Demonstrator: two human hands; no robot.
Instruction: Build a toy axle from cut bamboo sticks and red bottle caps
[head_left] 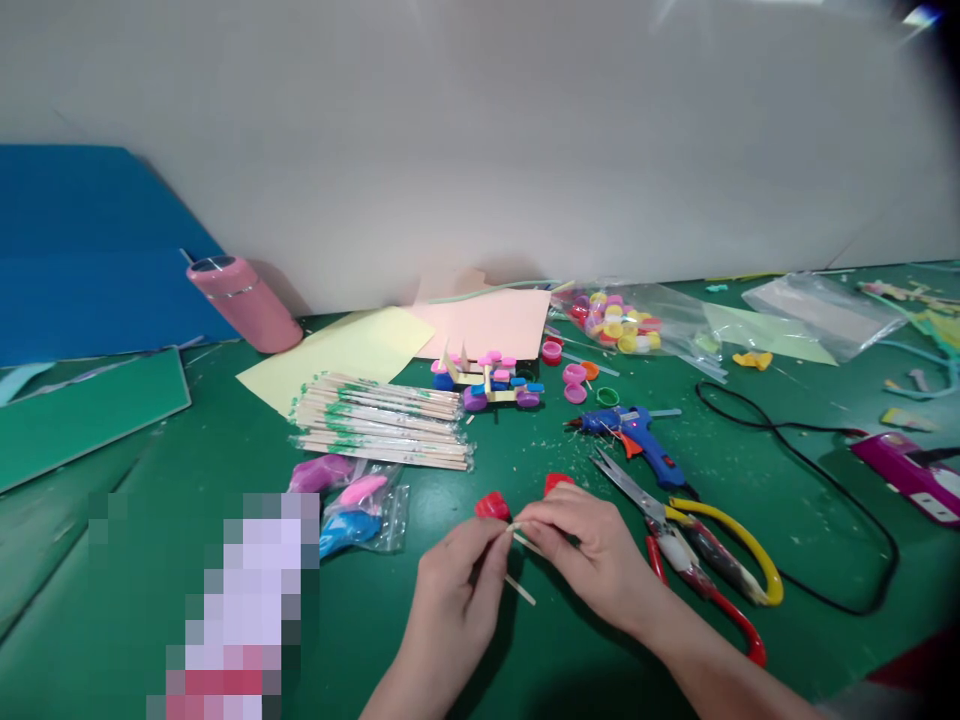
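Note:
My left hand and my right hand meet over the table, fingertips pinched on a thin pale wooden stick. Part of the stick is hidden by the fingers. Below it, a second short stick shows beside my left hand. Two red plastic caps, a left one and a right one, lie just beyond the fingers. Farther back sits a small model car of wooden sticks, purple and blue caps, and pink and blue pieces.
Wrapped chopsticks and bagged clay lie to the left. To the right are a blue glue gun, large scissors and a purple power strip with a black cable. A pink bottle and a bag of caps stand behind.

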